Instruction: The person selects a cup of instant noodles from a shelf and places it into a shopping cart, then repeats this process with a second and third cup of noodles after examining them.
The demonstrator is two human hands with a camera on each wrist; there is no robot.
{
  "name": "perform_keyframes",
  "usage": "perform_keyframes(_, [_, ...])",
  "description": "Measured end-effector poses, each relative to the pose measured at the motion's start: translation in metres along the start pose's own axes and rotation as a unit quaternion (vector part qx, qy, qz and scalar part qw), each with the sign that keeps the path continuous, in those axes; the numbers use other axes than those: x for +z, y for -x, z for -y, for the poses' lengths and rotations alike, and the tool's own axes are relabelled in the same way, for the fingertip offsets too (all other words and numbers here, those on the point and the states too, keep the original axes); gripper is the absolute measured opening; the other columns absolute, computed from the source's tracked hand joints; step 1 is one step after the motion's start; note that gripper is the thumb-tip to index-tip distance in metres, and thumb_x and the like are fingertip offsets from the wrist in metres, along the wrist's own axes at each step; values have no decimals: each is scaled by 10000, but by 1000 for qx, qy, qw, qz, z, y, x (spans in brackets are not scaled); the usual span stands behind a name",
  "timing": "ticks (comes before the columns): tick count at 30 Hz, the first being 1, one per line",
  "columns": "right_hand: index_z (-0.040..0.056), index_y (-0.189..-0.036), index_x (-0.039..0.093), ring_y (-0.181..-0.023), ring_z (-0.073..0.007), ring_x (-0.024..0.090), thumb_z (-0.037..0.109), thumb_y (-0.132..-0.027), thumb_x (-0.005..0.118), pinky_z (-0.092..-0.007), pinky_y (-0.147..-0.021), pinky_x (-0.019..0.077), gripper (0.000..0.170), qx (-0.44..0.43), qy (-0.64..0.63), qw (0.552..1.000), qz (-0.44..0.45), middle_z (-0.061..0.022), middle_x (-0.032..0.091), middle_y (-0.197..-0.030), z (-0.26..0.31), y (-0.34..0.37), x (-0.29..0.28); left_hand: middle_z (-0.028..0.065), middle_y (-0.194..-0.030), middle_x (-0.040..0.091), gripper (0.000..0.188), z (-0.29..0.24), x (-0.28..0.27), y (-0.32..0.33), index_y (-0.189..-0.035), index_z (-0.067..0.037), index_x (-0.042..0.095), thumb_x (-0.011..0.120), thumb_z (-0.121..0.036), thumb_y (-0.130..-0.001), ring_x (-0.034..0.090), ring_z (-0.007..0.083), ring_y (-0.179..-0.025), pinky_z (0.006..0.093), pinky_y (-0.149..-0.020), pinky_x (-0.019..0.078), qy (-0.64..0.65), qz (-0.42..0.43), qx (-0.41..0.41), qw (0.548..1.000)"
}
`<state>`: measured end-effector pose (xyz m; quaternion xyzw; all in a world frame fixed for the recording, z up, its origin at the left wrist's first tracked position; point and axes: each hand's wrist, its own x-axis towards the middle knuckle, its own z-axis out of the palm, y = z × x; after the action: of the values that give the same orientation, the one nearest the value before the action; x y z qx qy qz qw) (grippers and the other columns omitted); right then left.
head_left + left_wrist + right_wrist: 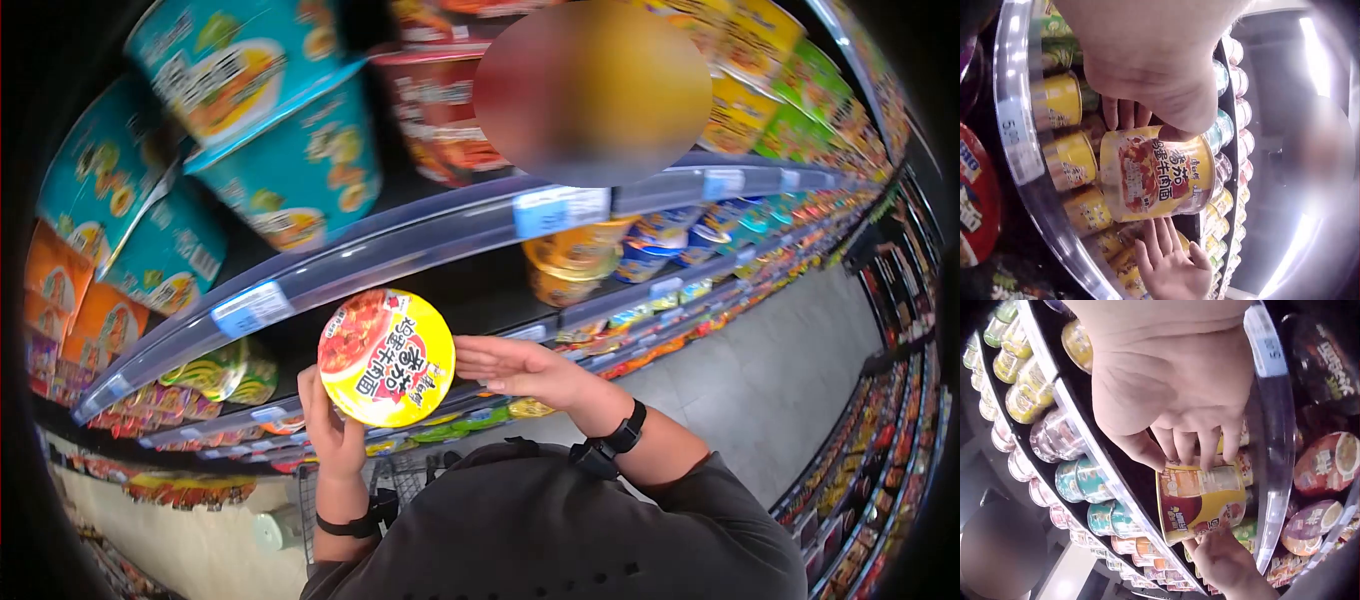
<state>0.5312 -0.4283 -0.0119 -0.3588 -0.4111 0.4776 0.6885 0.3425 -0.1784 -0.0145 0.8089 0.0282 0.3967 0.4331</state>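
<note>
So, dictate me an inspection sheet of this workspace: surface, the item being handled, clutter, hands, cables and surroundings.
Surface: tiered store shelves, with price labels along the front edge.
Job's things: yellow-lidded tomato, egg and beef instant noodle cup, held up in front of the shelves, lid towards the head camera.
Clutter: teal noodle tubs stacked at upper left; orange noodle tubs on the tier below the labels.
Left hand: grips the noodle cup.
Right hand: fingers extended, fingertips at the cup's opposite side.
Cables: nothing seen; a black strap is on each wrist.
Surroundings: grey floor of an aisle, more stocked shelving across it.
</note>
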Motion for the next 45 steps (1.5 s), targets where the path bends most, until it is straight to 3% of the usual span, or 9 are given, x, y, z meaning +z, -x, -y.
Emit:
perform_keyframes(5, [3, -1641, 216, -1532, -347, 347, 31, -1011, 543, -500, -1251, 275, 710, -31, 2, 999, -35, -200, 293, -1683, 17, 98, -19, 146, -1241, 525, 487, -26, 73, 2, -1365, 68, 557, 622, -60, -899, 560, 241, -1135, 313, -945, 475, 31, 88, -33, 995])
perform_keyframes(8, [17, -1650, 199, -1537, -313, 347, -3, -1013, 507, -446, -1251, 286, 708, -41, 12, 995, -93, -187, 314, -1677, 34, 160, -21, 153, -1237, 535, 488, -51, 122, -1, -1368, 65, 559, 640, -76, -908, 587, 240, -1096, 301, -893, 498, 25, 146, 37, 988])
perform_keyframes(12, [10, -1649, 196, -1535, -315, 351, 20, -1003, 531, -455, -1251, 286, 728, -41, 2, 985, -165, -182, 309, -1680, 45, 235, -22, 177, -1224, 549, 487, -73, 183, 8, -1363, 72, 556, 600, -18, -887, 602, 265, -1103, 338, -941, 495, 50, 200, 75, 976])
perform_keyframes(14, [12, -1649, 202, -1532, -317, 357, 42, -1000, 545, -459, -1246, 293, 735, -41, 0, 981, -191, -186, 311, -1678, 53, 263, -16, 188, -1221, 549, 497, -88, 206, 16, -1358, 82, 550, 583, 4, -868, 600, 294, -1124, 365, -973, 480, 103, 237, -7, 966])
perform_keyframes(19, [4, -1645, 214, -1524, -328, 370, 59, -997, 547, -462, -1233, 313, 730, -37, -9, 975, -221, -200, 325, -1668, 56, 304, -14, 227, -1260, 547, 584, -91, 237, 35, -1402, 87, 508, 600, 35, -828, 582, 380, -1163, 390, -1027, 457, 70, 254, 67, 962])
perform_keyframes(28, [9, -1649, 204, -1511, -333, 393, 118, -996, 592, -444, -1215, 332, 767, 84, -53, 991, -84, -188, 322, -1671, 27, 256, -42, 263, -1409, 538, 634, -82, 169, 104, -1461, 53, 478, 667, -37, -863, 545, 447, -1296, 429, -1086, 454, -95, 239, -75, 964])
perform_keyframes(32, [23, -1651, 213, -1490, -339, 417, 150, -977, 616, -477, -1218, 327, 796, 168, -30, 985, 10, -199, 331, -1665, -5, 205, -43, 253, -1293, 600, 586, -101, 121, 141, -1422, 38, 522, 664, -65, -863, 586, 445, -1202, 435, -1022, 487, -115, 182, -132, 967])
perform_keyframes(38, [46, -1659, 201, -1497, -315, 409, 149, -1008, 619, -425, -1207, 335, 781, 301, -18, 941, 153, -118, 302, -1690, -66, 140, -23, 274, -1210, 659, 648, -128, 57, 214, -1461, 36, 483, 678, -175, -880, 646, 445, -1066, 492, -924, 533, -250, 190, -293, 903])
perform_keyframes(45, [20, -1650, 215, -1495, -282, 413, 233, -1005, 657, -406, -1201, 337, 810, 409, 22, 868, 280, -129, 351, -1662, -111, 85, 43, 219, -1104, 669, 418, -152, 14, 305, -1208, 35, 592, 674, -234, -899, 652, 424, -1042, 494, -899, 534, -293, 160, -402, 852])
